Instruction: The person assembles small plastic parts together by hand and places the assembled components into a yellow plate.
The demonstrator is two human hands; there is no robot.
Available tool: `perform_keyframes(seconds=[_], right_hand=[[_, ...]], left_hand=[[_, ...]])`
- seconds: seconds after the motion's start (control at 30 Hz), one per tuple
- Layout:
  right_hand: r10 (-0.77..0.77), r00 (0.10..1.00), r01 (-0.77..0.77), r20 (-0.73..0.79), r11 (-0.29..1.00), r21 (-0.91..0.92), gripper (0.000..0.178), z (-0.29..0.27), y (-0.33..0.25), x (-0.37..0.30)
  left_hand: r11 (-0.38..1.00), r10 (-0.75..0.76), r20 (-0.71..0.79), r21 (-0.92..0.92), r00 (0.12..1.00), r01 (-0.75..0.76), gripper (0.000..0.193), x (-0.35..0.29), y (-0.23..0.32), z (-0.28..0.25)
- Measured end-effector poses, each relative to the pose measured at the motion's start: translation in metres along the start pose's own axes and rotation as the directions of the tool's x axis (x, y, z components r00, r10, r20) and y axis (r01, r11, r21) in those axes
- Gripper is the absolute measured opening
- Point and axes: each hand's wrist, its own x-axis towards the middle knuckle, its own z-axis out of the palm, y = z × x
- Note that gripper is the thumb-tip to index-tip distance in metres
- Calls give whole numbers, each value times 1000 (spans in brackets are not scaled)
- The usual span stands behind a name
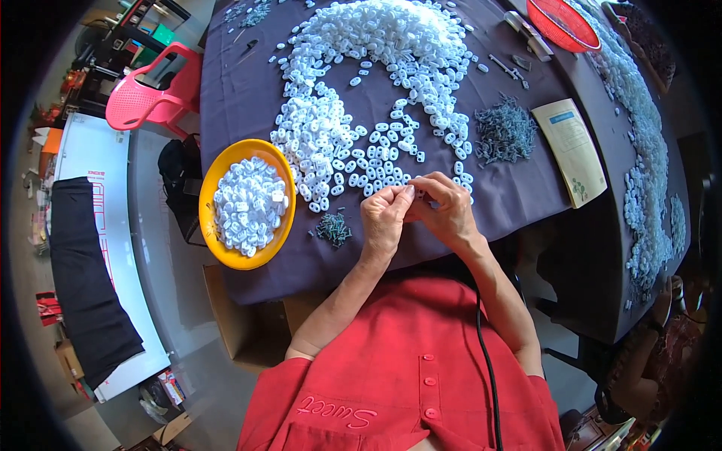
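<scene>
My left hand [386, 219] and my right hand [448, 210] meet over the table's near edge, fingertips pinched together. Whatever they hold is small and mostly hidden by the fingers. Just beyond them lie loose white oval plastic pieces [378, 167], each with two holes. These spread back into a large heap [383, 34]. Left of my left hand sits a small pile of grey-green screw-like pieces [333, 230]. A yellow bowl [239, 261] full of white pieces stands farther left. To the right of my right hand is a bigger pile of the thin grey pieces [505, 131].
A tan paper packet [575, 154] lies at the table's right edge, with a red basket [555, 24] beyond it. On the right, another table holds more white pieces [638, 210], and a person's arm [662, 304] shows there. A pink chair [154, 94] stands to the left.
</scene>
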Motion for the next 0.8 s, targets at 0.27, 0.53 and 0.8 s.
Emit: perform_keyframes(seconds=[0.27, 0.53, 0.8], right_hand=[[-42, 999, 43, 34, 998, -34, 18, -2, 1, 1], [-57, 998, 59, 25, 994, -96, 16, -4, 0, 2], [-104, 994, 106, 25, 993, -59, 21, 3, 1, 6]], left_hand=[[999, -15, -32, -34, 999, 14, 14, -1, -6, -1], [988, -29, -44, -150, 999, 22, 13, 1, -7, 4], [990, 13, -28, -144, 1000, -17, 15, 4, -12, -5]])
